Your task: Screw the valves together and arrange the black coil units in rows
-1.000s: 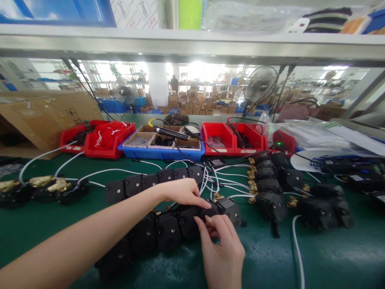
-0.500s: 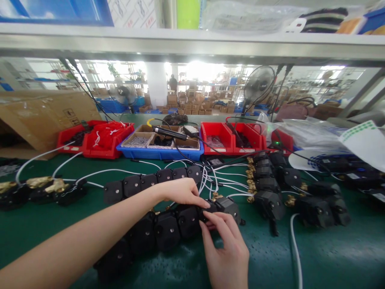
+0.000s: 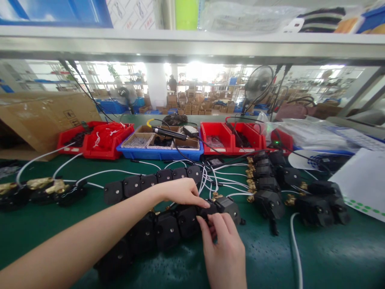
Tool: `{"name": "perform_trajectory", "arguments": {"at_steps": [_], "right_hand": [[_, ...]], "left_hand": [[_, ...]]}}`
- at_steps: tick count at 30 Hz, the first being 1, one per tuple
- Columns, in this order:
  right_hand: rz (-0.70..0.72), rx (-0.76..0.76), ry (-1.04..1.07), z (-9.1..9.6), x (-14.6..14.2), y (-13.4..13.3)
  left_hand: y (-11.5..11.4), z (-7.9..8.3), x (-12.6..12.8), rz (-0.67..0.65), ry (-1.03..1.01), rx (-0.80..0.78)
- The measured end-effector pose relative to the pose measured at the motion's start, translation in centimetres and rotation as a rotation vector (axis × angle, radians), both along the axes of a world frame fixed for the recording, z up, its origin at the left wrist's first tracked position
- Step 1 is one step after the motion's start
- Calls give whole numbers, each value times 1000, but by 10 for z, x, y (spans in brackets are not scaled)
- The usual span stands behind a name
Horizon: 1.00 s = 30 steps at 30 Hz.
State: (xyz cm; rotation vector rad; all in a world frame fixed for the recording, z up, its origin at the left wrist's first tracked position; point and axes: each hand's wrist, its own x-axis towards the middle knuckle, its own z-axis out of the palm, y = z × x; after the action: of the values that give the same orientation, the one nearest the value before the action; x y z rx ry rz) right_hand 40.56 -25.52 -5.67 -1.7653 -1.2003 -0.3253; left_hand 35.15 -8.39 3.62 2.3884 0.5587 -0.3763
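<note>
A curved row of black valve actuator units (image 3: 168,230) with brass fittings lies on the green mat in front of me. My left hand (image 3: 180,192) rests on top of the row near its right end, fingers lying flat and pressing on a unit. My right hand (image 3: 224,249) is just below, its fingertips pinched at the front face of the same black unit (image 3: 207,210). What the fingertips pinch is too small to make out. A second row of black units (image 3: 156,178) lies behind my left hand.
More black units with brass fittings (image 3: 267,188) and white cables (image 3: 296,249) lie to the right. Red bins (image 3: 231,138), a blue tray of parts (image 3: 162,146) with a black electric screwdriver (image 3: 170,132), a cardboard box (image 3: 45,116) and a white sheet (image 3: 361,180) edge the bench.
A white sheet with green dots has come down at the right and now lies over the black units there. My right fingers shifted slightly on the unit's face; my left hand stayed put.
</note>
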Motion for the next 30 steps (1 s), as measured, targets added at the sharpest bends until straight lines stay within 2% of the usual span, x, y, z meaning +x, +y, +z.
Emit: {"name": "perform_trajectory", "arguments": {"at_steps": [5, 14, 18, 22, 26, 30], "right_hand": [[14, -68, -184, 5, 4, 3], [-7, -115, -408, 0, 13, 7], [-24, -203, -545, 3, 20, 5], [17, -231, -646, 7, 29, 3], [51, -195, -676, 9, 33, 5], [17, -175, -641, 8, 30, 10]], "left_hand": [[0, -1, 0, 1, -15, -1], [1, -2, -1, -24, -59, -16], [1, -3, -1, -23, -62, -21], [1, -3, -1, -14, -69, -20], [1, -4, -1, -4, -73, -25], [1, -7, -1, 13, -80, -33]]}}
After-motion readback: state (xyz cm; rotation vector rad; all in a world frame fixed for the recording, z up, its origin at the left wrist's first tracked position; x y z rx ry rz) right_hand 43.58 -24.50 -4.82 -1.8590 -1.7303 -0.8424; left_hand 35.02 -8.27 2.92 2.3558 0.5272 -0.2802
